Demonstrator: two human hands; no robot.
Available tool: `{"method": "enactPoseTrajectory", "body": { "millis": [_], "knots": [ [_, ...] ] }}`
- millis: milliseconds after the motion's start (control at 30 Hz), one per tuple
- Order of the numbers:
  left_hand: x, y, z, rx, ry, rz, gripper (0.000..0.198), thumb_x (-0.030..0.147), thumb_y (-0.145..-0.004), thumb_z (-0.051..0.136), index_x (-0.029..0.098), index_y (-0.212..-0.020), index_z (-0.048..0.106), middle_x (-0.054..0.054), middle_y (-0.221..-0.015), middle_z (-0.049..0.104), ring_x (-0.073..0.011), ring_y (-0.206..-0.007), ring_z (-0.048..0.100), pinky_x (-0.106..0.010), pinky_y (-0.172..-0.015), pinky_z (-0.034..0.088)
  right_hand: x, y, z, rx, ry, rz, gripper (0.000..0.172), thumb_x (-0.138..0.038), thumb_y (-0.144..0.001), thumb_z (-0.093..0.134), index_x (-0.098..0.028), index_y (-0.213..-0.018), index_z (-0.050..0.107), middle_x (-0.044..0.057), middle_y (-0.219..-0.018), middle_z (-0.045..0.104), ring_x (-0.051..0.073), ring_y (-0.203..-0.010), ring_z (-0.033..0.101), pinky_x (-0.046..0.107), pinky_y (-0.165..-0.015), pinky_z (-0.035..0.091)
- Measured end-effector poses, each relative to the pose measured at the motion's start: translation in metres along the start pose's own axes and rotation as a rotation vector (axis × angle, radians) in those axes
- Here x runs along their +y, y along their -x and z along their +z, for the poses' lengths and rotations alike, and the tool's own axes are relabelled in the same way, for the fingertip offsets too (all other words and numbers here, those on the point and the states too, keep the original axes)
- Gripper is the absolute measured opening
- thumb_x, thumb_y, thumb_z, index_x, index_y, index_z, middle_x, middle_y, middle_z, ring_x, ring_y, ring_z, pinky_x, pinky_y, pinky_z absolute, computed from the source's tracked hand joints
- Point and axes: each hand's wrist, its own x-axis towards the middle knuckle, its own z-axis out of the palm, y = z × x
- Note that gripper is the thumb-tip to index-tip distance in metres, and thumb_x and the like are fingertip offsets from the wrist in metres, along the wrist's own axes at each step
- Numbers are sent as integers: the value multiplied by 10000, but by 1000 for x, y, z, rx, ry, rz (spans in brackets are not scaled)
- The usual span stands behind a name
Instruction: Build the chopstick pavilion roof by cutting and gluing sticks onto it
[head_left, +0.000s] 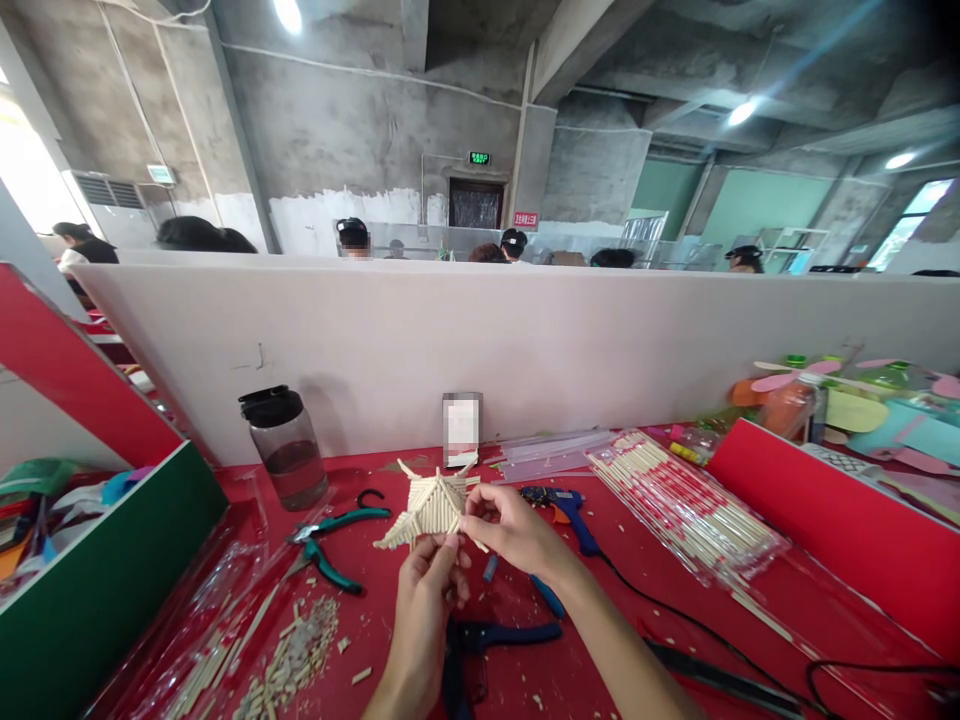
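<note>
A small model built of pale wooden sticks point(433, 503), with a pointed roof-like front and flared corners, is held up above the red table. Below it, my left hand point(431, 580) pinches its lower edge between thumb and fingers. My right hand point(506, 520) has its fingers closed at the model's right side; whether a loose stick is also between them I cannot make out. Beneath my hands lies a dark blue-handled cutter point(502, 634). Green-handled pliers point(337, 575) rest to the left, and a blue glue gun point(574, 515) lies just right of my right hand.
A water bottle point(289, 450) stands at the back left, near a phone-like upright card point(462, 430). Stick offcuts point(296, 650) litter the front left. Bagged sticks point(682, 500) lie right, beside a red divider point(832, 540). A green divider point(112, 560) borders the left; a white partition point(525, 340) closes the back.
</note>
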Motion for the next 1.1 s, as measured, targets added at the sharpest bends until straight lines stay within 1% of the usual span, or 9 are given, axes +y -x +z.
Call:
{"method": "enactPoseTrajectory", "body": {
  "millis": [167,400,567,700,833,967,1100],
  "knots": [
    [0,0,1,9,3,0,463,494,-592,890,142,-759,639,31,-596,628,-57,-383,475,-167,-376,309,0,-2,1,11,3,-2,106,-238,-791,654,-201,-751,563,-41,-690,582,134,-644,533,233,-606,398],
    [0,2,1,0,6,10,460,491,-605,896,135,-761,650,30,-609,633,-47,-393,474,-159,-388,297,3,-1,0,5,-3,3,106,-242,-807,658,-192,-767,573,-43,-690,572,128,-639,520,232,-602,396],
    [1,4,1,7,5,15,450,485,-597,897,137,-752,656,32,-600,620,-49,-397,471,-166,-392,289,6,-1,-4,-34,-26,-4,101,-254,-827,654,-194,-785,585,-39,-697,589,130,-652,545,229,-607,405],
    [-1,4,1,10,-1,22,449,499,-606,886,150,-736,637,36,-595,622,-48,-390,458,-169,-392,296,8,-1,-7,-69,-48,-9,81,-245,-845,619,-197,-784,595,-38,-687,585,130,-654,537,233,-627,412],
    [-2,4,1,12,-2,24,453,506,-612,881,155,-752,631,36,-600,629,-51,-392,459,-170,-393,301,6,1,-7,-62,-63,0,81,-247,-854,612,-195,-793,600,-40,-705,585,129,-664,538,237,-640,407],
    [-3,4,-1,11,2,31,451,507,-626,880,150,-750,633,35,-608,630,-48,-400,457,-168,-397,311,0,3,-8,-87,-71,14,49,-218,-828,639,-187,-821,600,-37,-723,601,127,-673,552,237,-645,412],
    [-3,5,-2,5,12,46,425,496,-659,868,146,-744,643,33,-611,629,-45,-419,455,-164,-405,316,-4,5,-10,-90,-49,38,105,-215,-791,688,-190,-854,608,-31,-750,620,133,-695,571,236,-642,421]
  ]
}}
